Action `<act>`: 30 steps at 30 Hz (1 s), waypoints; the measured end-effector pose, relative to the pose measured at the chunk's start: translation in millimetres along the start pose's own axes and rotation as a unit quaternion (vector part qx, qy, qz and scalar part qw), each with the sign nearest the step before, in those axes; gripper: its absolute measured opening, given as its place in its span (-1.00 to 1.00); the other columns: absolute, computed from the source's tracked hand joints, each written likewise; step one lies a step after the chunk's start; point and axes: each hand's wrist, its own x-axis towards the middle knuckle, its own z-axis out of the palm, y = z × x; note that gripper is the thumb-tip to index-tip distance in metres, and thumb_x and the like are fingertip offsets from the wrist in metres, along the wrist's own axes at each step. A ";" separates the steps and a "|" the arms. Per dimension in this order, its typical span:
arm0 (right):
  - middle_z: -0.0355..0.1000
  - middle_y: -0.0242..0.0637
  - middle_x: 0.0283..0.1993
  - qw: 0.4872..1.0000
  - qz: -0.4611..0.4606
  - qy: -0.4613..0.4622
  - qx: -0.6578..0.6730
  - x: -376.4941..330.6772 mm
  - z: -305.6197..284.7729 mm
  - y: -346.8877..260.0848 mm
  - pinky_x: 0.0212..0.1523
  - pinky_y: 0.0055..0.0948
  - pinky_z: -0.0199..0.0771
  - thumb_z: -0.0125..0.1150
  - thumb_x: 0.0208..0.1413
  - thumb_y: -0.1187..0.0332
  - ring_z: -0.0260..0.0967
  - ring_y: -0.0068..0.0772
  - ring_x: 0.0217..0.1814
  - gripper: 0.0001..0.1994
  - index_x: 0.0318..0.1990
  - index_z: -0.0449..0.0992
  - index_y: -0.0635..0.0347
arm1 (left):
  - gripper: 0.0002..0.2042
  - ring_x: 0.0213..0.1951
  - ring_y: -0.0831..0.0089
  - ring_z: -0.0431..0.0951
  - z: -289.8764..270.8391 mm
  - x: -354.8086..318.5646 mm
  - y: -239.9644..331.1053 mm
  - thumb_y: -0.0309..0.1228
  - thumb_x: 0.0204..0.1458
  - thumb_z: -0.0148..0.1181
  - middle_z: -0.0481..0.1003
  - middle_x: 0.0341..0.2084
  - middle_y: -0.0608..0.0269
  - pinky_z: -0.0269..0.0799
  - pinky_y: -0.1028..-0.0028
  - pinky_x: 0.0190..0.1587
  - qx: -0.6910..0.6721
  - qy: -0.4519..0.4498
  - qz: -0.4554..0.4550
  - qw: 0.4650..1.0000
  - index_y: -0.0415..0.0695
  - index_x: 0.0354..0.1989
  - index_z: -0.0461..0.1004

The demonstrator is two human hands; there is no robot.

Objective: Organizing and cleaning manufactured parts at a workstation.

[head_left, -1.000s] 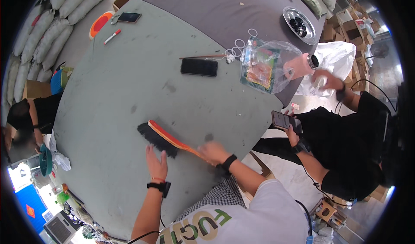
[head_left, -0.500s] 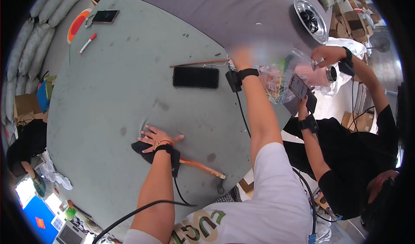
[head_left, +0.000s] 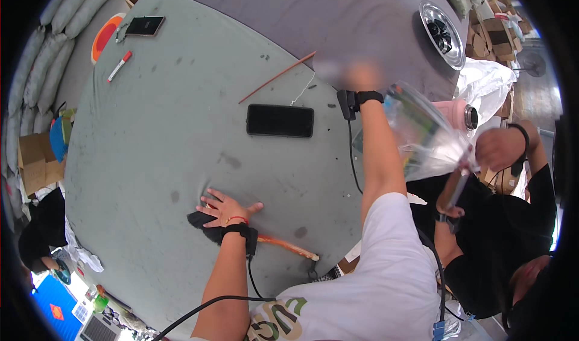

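My left hand (head_left: 224, 210) lies flat with its fingers spread over the dark head of a brush (head_left: 202, 221). The brush's orange-brown handle (head_left: 289, 247) runs out to the right from under my wrist. At the far side, my right hand (head_left: 363, 78) is stretched out over the seam between the green and grey covers. A blur hides its fingers and whatever may be in them. Close to it are a thin reddish-brown stick (head_left: 277, 77), a white string (head_left: 304, 88) and a black phone (head_left: 280, 121) lying face up.
A co-worker in black on the right has hands at a clear plastic bag (head_left: 428, 136), beside a pink bottle (head_left: 452, 113). A metal plate (head_left: 455, 54) holds dark pieces. A red-and-white marker (head_left: 119, 66) and another phone (head_left: 145, 26) lie far left. Cables trail from my wrists.
My right hand has moved a little right. The stick has swung to a steeper slant, and the string now shows beside it. The co-worker's hands and the bag have come nearer the co-worker.
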 end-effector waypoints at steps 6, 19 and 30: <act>0.40 0.04 -0.32 0.997 -0.074 0.007 0.010 1.7 6.8 3.0 -0.20 -0.14 0.34 0.07 -0.13 0.20 0.35 0.06 -0.24 -0.68 -0.34 0.42 0.32 | 0.37 0.27 -0.06 -0.47 2.0 6.4 -2.2 0.12 -0.62 0.42 -0.38 0.25 -0.12 -0.24 -0.20 0.13 0.008 -0.015 -0.020 1.000 -0.20 0.23 -0.52; 0.41 0.06 -0.23 0.997 -0.026 -0.055 -0.044 70.7 11.8 22.7 -0.13 -0.15 0.34 0.08 -0.17 0.27 0.34 0.06 -0.11 -0.69 -0.30 0.46 0.32 | 0.35 0.26 -0.11 -0.51 2.5 14.9 -4.4 0.09 -0.60 0.43 -0.38 0.24 -0.15 -0.26 -0.24 0.10 -0.014 -0.011 -0.007 1.000 -0.23 0.23 -0.50; 0.36 -0.03 -0.49 0.967 -0.162 0.004 0.196 -109.0 -21.3 -50.9 -0.40 -0.16 0.31 0.05 -0.03 0.25 0.34 0.02 -0.42 -0.74 -0.38 0.35 0.32 | 0.32 0.26 -0.09 -0.49 -2.8 3.5 -8.6 0.10 -0.59 0.42 -0.35 0.25 -0.13 -0.29 -0.26 0.10 -0.018 -0.006 0.020 1.000 -0.22 0.24 -0.44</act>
